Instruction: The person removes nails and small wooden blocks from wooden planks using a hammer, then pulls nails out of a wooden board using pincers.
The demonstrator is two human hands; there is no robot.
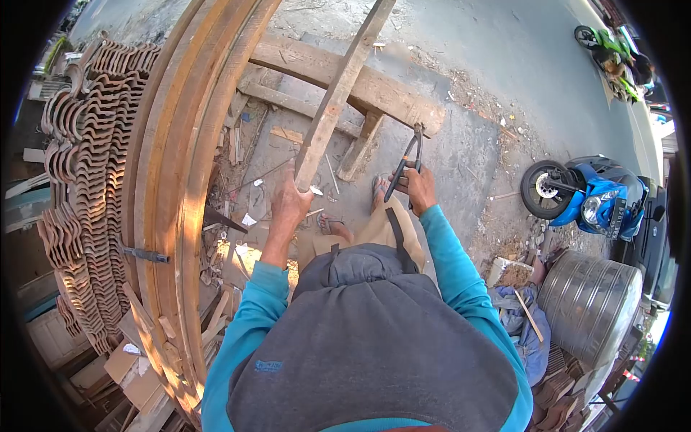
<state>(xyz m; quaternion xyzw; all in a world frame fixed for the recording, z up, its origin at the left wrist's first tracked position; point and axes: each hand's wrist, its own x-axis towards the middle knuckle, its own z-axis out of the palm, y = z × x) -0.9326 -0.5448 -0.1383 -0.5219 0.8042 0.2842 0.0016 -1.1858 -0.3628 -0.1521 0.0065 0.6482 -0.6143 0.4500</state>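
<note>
My left hand (pixel 289 205) is wrapped round the lower end of a long wooden batten (pixel 337 97), which slants up and away across a thick beam (pixel 407 101). The beam is held off the ground on wooden legs, like a low bench. In my right hand (pixel 419 186) are the handles of dark pincers (pixel 419 146). Their jaws reach the near edge of the beam's right end; whether they grip anything there is too small to tell.
Long planks (pixel 165 180) stand at my left, a dark tool (pixel 147 255) lying across them. Stacked roof tiles (pixel 101 165) are beyond. On the right are a blue motorcycle (pixel 594 194), a metal drum (pixel 590 306) and a green motorcycle (pixel 612 61). Wood scraps litter the ground.
</note>
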